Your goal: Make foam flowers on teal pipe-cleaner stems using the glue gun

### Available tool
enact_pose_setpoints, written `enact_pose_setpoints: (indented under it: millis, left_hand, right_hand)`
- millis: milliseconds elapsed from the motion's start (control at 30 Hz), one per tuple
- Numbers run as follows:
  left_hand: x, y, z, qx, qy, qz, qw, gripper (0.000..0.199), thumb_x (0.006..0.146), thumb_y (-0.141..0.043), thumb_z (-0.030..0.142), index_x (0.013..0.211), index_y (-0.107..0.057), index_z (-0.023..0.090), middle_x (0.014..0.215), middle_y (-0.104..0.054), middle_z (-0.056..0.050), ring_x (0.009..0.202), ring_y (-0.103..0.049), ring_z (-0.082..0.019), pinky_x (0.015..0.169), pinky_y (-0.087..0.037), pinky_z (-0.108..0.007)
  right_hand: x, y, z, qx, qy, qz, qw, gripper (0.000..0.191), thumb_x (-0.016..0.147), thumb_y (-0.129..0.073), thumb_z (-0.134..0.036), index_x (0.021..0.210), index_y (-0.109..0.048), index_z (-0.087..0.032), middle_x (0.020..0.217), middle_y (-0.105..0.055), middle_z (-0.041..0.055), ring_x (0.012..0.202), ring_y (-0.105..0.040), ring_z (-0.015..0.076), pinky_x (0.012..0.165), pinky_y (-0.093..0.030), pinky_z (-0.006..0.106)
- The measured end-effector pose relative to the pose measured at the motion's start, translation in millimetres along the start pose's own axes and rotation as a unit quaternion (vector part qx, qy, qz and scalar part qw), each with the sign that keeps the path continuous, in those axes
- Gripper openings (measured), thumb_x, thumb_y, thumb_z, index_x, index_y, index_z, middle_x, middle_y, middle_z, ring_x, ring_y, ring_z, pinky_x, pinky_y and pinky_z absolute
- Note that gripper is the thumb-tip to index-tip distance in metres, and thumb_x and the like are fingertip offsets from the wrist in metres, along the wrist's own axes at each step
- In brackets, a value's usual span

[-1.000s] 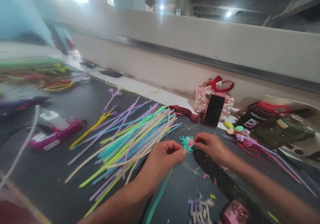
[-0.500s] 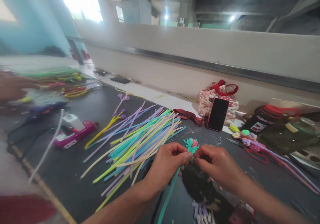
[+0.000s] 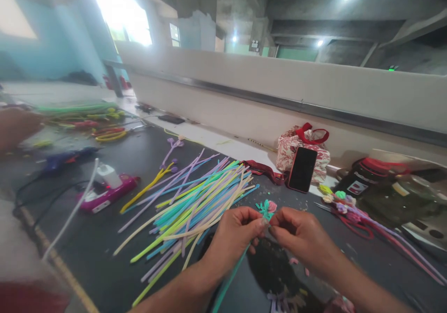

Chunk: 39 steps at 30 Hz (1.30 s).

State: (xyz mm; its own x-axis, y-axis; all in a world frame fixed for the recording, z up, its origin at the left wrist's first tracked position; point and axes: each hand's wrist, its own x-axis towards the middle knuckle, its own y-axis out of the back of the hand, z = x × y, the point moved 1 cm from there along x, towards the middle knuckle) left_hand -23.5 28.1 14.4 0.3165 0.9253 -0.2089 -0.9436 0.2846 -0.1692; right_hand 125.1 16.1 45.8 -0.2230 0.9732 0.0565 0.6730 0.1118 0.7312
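Note:
My left hand (image 3: pixel 233 237) and my right hand (image 3: pixel 299 235) meet fingertip to fingertip over the dark table (image 3: pixel 104 252). Both pinch a small craft flower (image 3: pixel 266 207) with teal petals and a pink centre, set on a teal pipe-cleaner stem (image 3: pixel 230 275) that runs down under my left hand. A big loose pile of pastel pipe cleaners (image 3: pixel 195 196) lies just left of my left hand.
A pink glue gun (image 3: pixel 108 192) with a white cord lies at left. A dark phone (image 3: pixel 302 169) leans on a red-patterned bag (image 3: pixel 296 146). Finished flowers on purple stems (image 3: pixel 352 210) lie at right. Cut pieces (image 3: pixel 282 300) sit near the front edge. Another person's hand (image 3: pixel 16 126) shows far left.
My right hand has closed in until its fingertips meet my left hand's at the flower. The view has tilted up and shifted, so the table things sit lower in frame.

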Motion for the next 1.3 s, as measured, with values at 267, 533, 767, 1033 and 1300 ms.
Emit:
enact_pose_setpoints:
  millis: [267,533,767,1033,1300]
  left_hand:
    - [-2,-3.7,0,-0.078,-0.015,0.004,0.997,0.024,0.067,-0.063,0.034,0.060,-0.051,0.014,0.050,-0.050,0.005,0.037,-0.041,-0.004,0.036,-0.035,-0.014]
    - [-1,-3.8,-3,-0.144,0.002,-0.037,0.989,0.029,0.063,-0.067,0.036,0.055,-0.050,0.014,0.048,-0.051,0.004,0.035,-0.041,-0.003,0.036,-0.033,-0.016]
    - [-1,-5.1,-4,-0.145,0.013,-0.023,0.989,0.028,0.062,-0.068,0.036,0.057,-0.050,0.014,0.046,-0.051,0.005,0.035,-0.040,-0.003,0.037,-0.032,-0.016]
    - [-3,-5.1,-2,-0.039,0.021,0.010,0.999,0.025,0.065,-0.063,0.036,0.062,-0.051,0.015,0.050,-0.049,0.005,0.040,-0.040,-0.004,0.036,-0.031,-0.015]
    - [-2,-5.3,-6,-0.015,-0.003,-0.018,1.000,0.027,0.067,-0.061,0.039,0.061,-0.050,0.015,0.050,-0.049,0.005,0.041,-0.042,-0.005,0.038,-0.034,-0.016]
  right_hand:
    - [-1,-2,-3,0.262,-0.095,-0.037,0.960,0.013,0.074,-0.056,-0.028,0.069,-0.058,-0.016,0.051,-0.049,-0.0055,0.047,-0.042,0.0075,0.047,-0.033,0.020]
    - [4,-8,14,0.472,-0.124,-0.100,0.867,0.019,0.063,-0.074,-0.030,0.070,-0.064,-0.015,0.058,-0.058,-0.0026,0.047,-0.049,0.0050,0.046,-0.037,0.016]
    - [6,-8,17,0.496,-0.168,-0.105,0.846,0.020,0.061,-0.075,-0.028,0.067,-0.064,-0.013,0.051,-0.057,-0.0035,0.041,-0.048,0.0037,0.041,-0.034,0.014]
    - [2,-6,10,0.408,-0.165,-0.068,0.895,0.016,0.067,-0.068,-0.027,0.063,-0.059,-0.014,0.050,-0.051,-0.0057,0.044,-0.046,0.0048,0.041,-0.033,0.016]
    - [1,-5,17,0.412,-0.152,-0.092,0.894,0.022,0.062,-0.071,-0.032,0.066,-0.060,-0.014,0.055,-0.054,-0.0049,0.046,-0.046,0.0056,0.047,-0.035,0.019]
